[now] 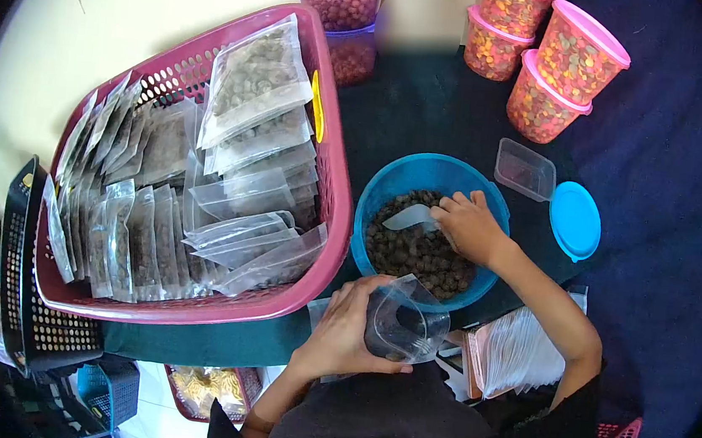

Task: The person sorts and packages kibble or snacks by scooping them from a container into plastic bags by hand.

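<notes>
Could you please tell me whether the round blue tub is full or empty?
Partly full: dark pieces cover the bottom of the blue tub, and bare blue wall shows above them.

A round, bright blue bowl (388, 178) stood upright with its mouth open. Small, dark brown, rounded lumps (419, 258) made a loose, uneven layer over its bottom, with blue wall showing bare above them at 11 o'clock. A cloudy, whitish plastic scoop (409, 217) was held inside the bowl, over the lumps, near 10 o'clock from the middle, its visible tip pointing towards 9 o'clock. A clear, creased plastic bag (409, 322) was held puffed out at the bowl's 6 o'clock side; whether it touched the rim could not be told.
</notes>
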Demonstrator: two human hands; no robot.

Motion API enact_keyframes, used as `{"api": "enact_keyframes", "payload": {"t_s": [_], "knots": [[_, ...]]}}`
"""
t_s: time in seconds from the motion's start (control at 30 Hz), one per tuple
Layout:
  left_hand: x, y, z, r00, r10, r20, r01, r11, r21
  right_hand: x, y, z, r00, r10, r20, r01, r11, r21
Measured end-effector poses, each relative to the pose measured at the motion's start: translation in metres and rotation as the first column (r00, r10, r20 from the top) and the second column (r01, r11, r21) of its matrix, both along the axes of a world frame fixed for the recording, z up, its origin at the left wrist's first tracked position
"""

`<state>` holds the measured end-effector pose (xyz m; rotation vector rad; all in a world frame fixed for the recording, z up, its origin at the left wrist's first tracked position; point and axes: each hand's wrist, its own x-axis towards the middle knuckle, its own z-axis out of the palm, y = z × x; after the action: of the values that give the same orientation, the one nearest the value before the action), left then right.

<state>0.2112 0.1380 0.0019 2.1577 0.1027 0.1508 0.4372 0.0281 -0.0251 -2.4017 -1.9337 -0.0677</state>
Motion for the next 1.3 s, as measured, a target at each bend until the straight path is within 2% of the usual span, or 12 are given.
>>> {"api": "enact_keyframes", "payload": {"t_s": [0.13, 0.33, 0.6, 0.73, 0.83, 0.9, 0.93, 1.0, 1.07, 1.17, 1.2, 1.3], "knots": [[0.000, 0.000, -0.001, 1.000, 0.002, 0.015, -0.002, 1.000, -0.018, 0.002, -0.008, 0.003, 0.999, -0.010, -0.035, 0.010, 1.000, 0.000], [-0.001, -0.001, -0.002, 0.999, 0.029, -0.039, -0.031, 0.998, -0.052, 0.005, -0.022, 0.019, 0.991, 0.056, -0.118, -0.078, 0.978, -0.193], [0.003, -0.011, 0.001, 0.992, 0.125, -0.031, -0.125, 0.992, -0.022, 0.008, -0.015, 0.017, 0.988, -0.010, -0.155, -0.034, 0.960, -0.278], [0.003, -0.016, 0.006, 0.987, 0.163, 0.003, -0.163, 0.987, -0.001, 0.010, -0.016, 0.014, 0.993, 0.023, -0.118, -0.055, 0.961, -0.271], [0.004, -0.020, 0.018, 0.974, 0.227, 0.002, -0.227, 0.974, -0.004, 0.013, -0.017, 0.012, 0.985, 0.075, -0.158, -0.104, 0.977, -0.184], [0.009, -0.021, 0.032, 0.965, 0.261, -0.015, -0.260, 0.964, 0.058, 0.013, -0.015, 0.019, 0.967, 0.215, -0.134, -0.182, 0.958, 0.223], [0.012, -0.021, 0.037, 0.962, 0.272, -0.024, -0.269, 0.958, 0.096, 0.011, -0.013, 0.035, 0.963, 0.237, -0.130, -0.203, 0.952, 0.228], [0.019, -0.021, 0.043, 0.956, 0.292, -0.022, -0.286, 0.947, 0.144, 0.003, -0.014, 0.081, 0.933, 0.288, -0.217, -0.176, 0.889, 0.422], [0.026, -0.021, 0.050, 0.955, 0.291, -0.053, -0.278, 0.944, 0.176, -0.005, -0.022, 0.122, 0.834, 0.499, -0.234, -0.378, 0.826, 0.418], [0.034, -0.024, 0.056, 0.946, 0.307, -0.103, -0.276, 0.931, 0.239, -0.023, -0.026, 0.139, 0.701, 0.678, -0.221, -0.610, 0.730, 0.308], [0.038, -0.022, 0.051, 0.960, 0.279, -0.004, -0.267, 0.924, 0.273, -0.027, -0.023, 0.136, 0.670, 0.704, -0.236, -0.643, 0.709, 0.289], [0.045, -0.023, 0.051, 0.963, 0.266, -0.028, -0.237, 0.896, 0.374, -0.027, -0.012, 0.121, 0.617, 0.745, -0.254, -0.705, 0.667, 0.241]]}}
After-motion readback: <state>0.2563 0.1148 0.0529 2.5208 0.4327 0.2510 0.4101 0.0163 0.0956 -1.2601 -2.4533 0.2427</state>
